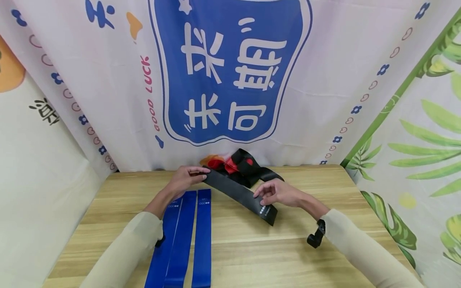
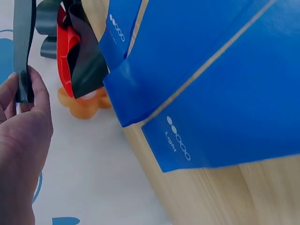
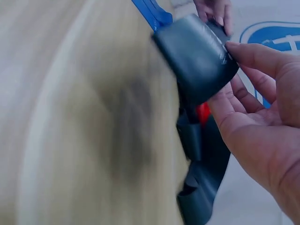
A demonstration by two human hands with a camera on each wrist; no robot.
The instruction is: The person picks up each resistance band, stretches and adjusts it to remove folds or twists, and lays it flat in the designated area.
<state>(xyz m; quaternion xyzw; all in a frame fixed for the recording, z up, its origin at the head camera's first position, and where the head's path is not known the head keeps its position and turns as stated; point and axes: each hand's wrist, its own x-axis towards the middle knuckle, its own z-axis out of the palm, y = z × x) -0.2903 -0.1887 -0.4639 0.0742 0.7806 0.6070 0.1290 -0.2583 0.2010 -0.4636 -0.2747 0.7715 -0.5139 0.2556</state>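
Observation:
A black resistance band (image 1: 232, 191) stretches slantwise between my two hands, over the table. My left hand (image 1: 183, 180) pinches its far left end; in the left wrist view the band (image 2: 23, 51) runs between thumb and fingers. Nearer its right end, which bears white dots and small print, my right hand (image 1: 280, 193) grips it between thumb and fingers. In the right wrist view this end (image 3: 197, 58) curves toward the camera. Below the left hand lie blue resistance bands (image 1: 203, 244), flat and side by side, one marked "Light" in the left wrist view.
Behind the held band, a loose heap of black bands (image 1: 248, 166) and a red band (image 1: 216, 163) lies at the table's back edge. A printed cloth (image 1: 324, 80) hangs behind the wooden table (image 1: 288, 256). Leaf-patterned cloth (image 1: 425, 132) hangs on the right.

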